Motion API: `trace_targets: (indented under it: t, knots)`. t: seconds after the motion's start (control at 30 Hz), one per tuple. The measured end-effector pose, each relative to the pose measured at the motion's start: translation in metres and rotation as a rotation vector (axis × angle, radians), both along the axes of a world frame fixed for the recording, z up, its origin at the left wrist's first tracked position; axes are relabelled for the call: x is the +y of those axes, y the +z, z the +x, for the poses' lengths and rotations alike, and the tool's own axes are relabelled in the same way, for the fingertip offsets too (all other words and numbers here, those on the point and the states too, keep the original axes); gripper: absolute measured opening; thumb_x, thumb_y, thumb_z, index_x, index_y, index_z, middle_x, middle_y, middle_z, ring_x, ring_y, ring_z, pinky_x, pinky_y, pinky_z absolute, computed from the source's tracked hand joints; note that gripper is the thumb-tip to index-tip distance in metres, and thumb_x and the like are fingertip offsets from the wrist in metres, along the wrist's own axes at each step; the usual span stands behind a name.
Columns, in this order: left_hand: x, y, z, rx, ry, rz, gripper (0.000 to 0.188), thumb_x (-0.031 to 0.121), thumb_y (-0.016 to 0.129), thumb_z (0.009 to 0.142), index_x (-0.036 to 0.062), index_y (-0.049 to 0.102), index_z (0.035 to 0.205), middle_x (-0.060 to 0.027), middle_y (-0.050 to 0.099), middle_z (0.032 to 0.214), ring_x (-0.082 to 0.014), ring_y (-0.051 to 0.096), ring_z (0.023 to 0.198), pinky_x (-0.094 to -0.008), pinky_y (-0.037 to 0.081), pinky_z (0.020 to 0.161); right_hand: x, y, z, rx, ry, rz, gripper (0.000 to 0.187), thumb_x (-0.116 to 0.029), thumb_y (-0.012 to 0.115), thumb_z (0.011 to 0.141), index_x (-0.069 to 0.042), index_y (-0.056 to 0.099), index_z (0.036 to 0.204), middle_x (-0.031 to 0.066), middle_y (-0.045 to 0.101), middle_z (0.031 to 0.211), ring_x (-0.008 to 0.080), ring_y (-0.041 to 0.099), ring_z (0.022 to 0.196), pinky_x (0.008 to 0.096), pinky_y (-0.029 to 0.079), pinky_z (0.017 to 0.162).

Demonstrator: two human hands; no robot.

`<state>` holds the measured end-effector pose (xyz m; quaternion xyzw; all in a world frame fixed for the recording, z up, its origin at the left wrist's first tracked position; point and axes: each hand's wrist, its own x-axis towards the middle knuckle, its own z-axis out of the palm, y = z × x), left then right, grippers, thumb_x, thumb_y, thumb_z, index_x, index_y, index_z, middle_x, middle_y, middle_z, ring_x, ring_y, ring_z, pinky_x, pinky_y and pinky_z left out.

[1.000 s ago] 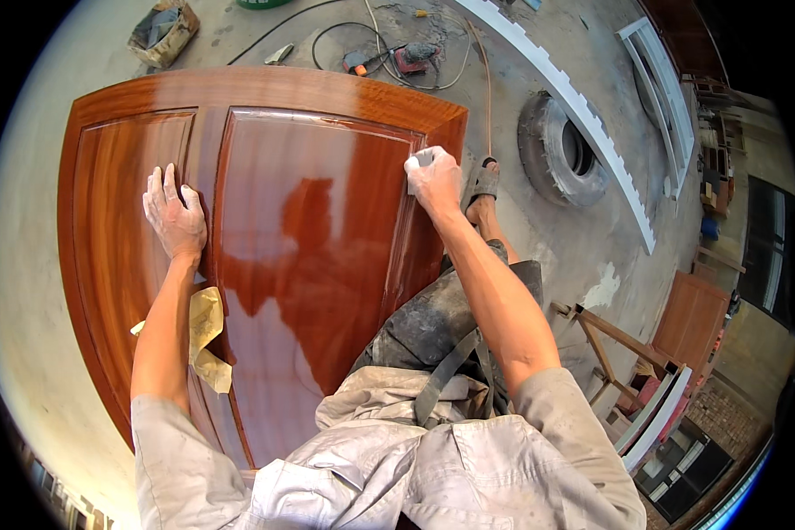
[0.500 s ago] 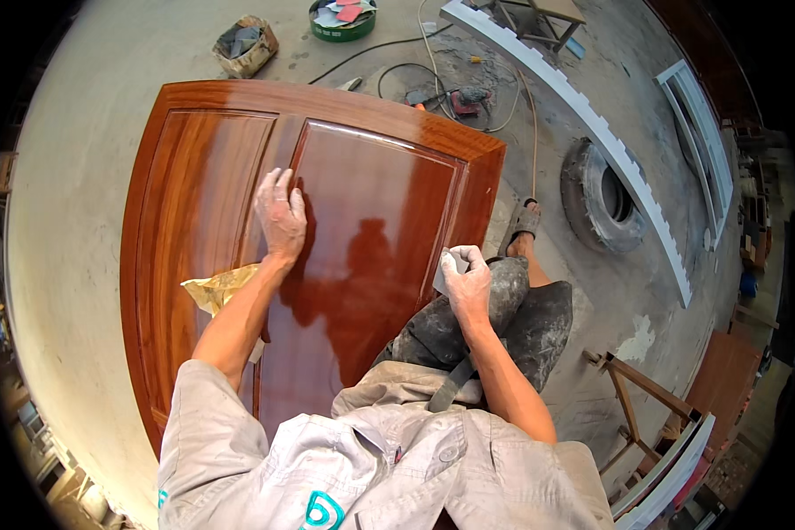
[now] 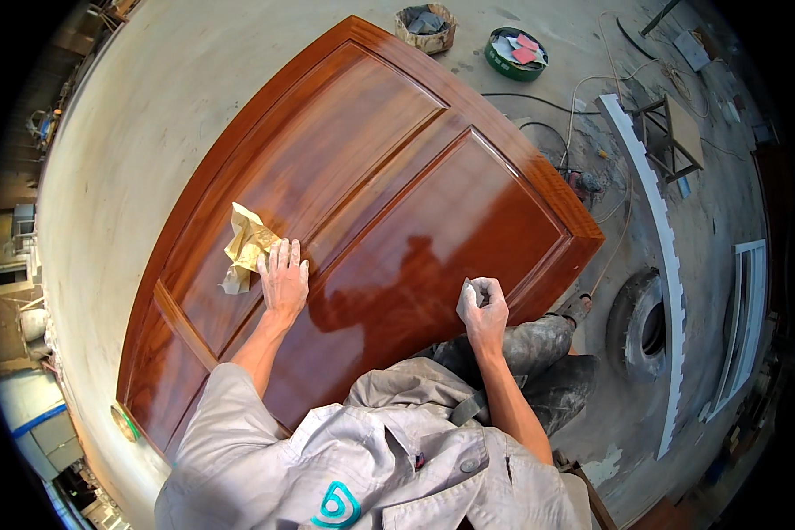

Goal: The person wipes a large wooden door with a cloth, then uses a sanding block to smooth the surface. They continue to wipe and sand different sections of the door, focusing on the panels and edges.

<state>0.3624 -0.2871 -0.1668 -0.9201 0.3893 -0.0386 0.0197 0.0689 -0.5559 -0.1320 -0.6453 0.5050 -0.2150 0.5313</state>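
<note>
Head view: a brown wooden door lies flat in front of the person, below both hands. The left hand is extended with fingers slightly spread; its fingertips meet the near edge of a crumpled sheet of yellow paper, which rests on the door. The right hand is curled over the lower part of the door, thumb and fingers drawn together. It appears to pinch a small grey piece, though that detail is too small to confirm.

Surface condition: a gloss already covers the faces in view. The right panel returns a dark reflection of the person; the left panel shows pale, cloudy streaks. No bare wood is visible. Which areas are complete and which remain cannot be determined from this angle.

Surroundings: the floor is grey and stained. Beyond the far edge of the door stand a box of grey scraps and a green tub holding pink and pale sheets. To the right are a tyre, a long notched white strip, a stool and a pale frame.
</note>
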Motion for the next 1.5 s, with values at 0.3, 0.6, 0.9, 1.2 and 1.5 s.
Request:
trace_targets:
  t: [0.3, 0.6, 0.9, 1.2, 1.5]
  knots:
    - [-0.116, 0.062, -0.168, 1.175, 0.021, -0.688, 0.045, 0.021, 0.062, 0.108, -0.007, 0.06, 0.144, -0.0246, 0.065, 0.144, -0.0333, 0.061, 0.136, -0.0393, 0.046, 0.116, 0.032, 0.013, 0.037, -0.025, 0.255, -0.272, 0.011, -0.006, 0.074, 0.093, -0.001, 0.069, 0.101, 0.0155, 0.066, 0.093, 0.0287, 0.067, 0.075, 0.0406, 0.054, 0.07]
    - [-0.132, 0.033, -0.164, 1.527, 0.391, -1.035, 0.046, 0.019, 0.071, 0.105, -0.0036, 0.058, 0.143, -0.0106, 0.07, 0.127, -0.0162, 0.066, 0.116, -0.0317, 0.053, 0.1, 0.013, 0.021, 0.031, -0.164, 0.654, 0.052, 0.052, -0.011, 0.076, 0.093, 0.0, 0.058, 0.14, 0.0167, 0.058, 0.129, 0.0273, 0.065, 0.109, 0.0319, 0.057, 0.083]
    - [-0.051, 0.007, -0.068, 0.474, 0.246, -0.695, 0.011, 0.007, 0.073, 0.094, 0.0031, 0.076, 0.104, -0.0134, 0.07, 0.101, -0.0313, 0.066, 0.099, -0.041, 0.054, 0.091, -0.097, -0.069, -0.001, 0.421, 0.304, -0.828, 0.055, -0.021, 0.069, 0.099, -0.002, 0.053, 0.148, 0.0239, 0.051, 0.152, 0.045, 0.042, 0.148, 0.0577, 0.032, 0.124]
    - [-0.029, -0.013, -0.051, 0.472, 0.245, -0.525, 0.008, 0.01, 0.075, 0.094, 0.0068, 0.079, 0.101, -0.0093, 0.074, 0.1, -0.0301, 0.064, 0.103, -0.043, 0.051, 0.094, -0.138, -0.096, -0.017, 0.507, 0.314, -0.912, 0.063, -0.017, 0.056, 0.1, -0.01, 0.043, 0.161, 0.0169, 0.034, 0.171, 0.0381, 0.026, 0.161, 0.0542, 0.018, 0.132]
    - [-0.061, -0.018, -0.047, 0.384, 0.164, -0.514, 0.006, 0.011, 0.077, 0.091, 0.0087, 0.079, 0.096, -0.0068, 0.072, 0.099, -0.029, 0.061, 0.101, -0.0432, 0.046, 0.094, -0.141, -0.093, -0.018, 0.535, 0.302, -0.88, 0.063, -0.016, 0.057, 0.099, -0.01, 0.044, 0.161, 0.0163, 0.034, 0.171, 0.0381, 0.027, 0.16, 0.0545, 0.019, 0.131]
